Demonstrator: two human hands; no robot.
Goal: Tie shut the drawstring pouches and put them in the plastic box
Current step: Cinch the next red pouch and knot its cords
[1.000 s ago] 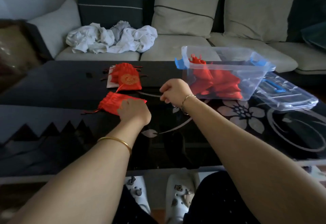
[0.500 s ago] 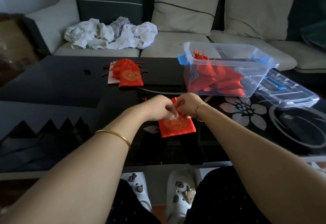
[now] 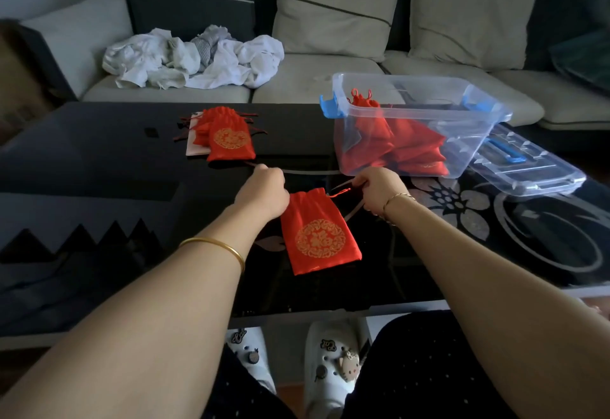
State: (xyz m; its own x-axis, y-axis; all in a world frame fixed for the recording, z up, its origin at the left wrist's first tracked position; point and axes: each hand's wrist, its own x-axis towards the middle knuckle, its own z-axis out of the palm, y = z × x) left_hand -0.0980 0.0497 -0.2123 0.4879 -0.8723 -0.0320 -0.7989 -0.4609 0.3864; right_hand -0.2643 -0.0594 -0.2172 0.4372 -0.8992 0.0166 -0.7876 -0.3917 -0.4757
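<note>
A red drawstring pouch (image 3: 317, 233) with a gold emblem lies flat on the dark table between my hands, its gathered mouth pointing away from me. My left hand (image 3: 264, 192) grips the cord at the left of the mouth. My right hand (image 3: 376, 189) pinches the cord (image 3: 340, 191) at the right, stretched out from the mouth. A pile of several more red pouches (image 3: 227, 136) lies farther back on the left. The clear plastic box (image 3: 475, 114) with blue latches stands at the right and holds several red pouches (image 3: 396, 144).
The box's clear lid (image 3: 528, 167) lies right of the box. The glass table (image 3: 99, 161) has its front edge near my knees. A sofa with crumpled white clothes (image 3: 194, 58) and cushions runs behind the table.
My hands, together at the pouch's mouth half a second ago, have moved apart sideways, drawing the cords out and gathering the mouth. A second ago the pouch lay farther left under my left hand.
</note>
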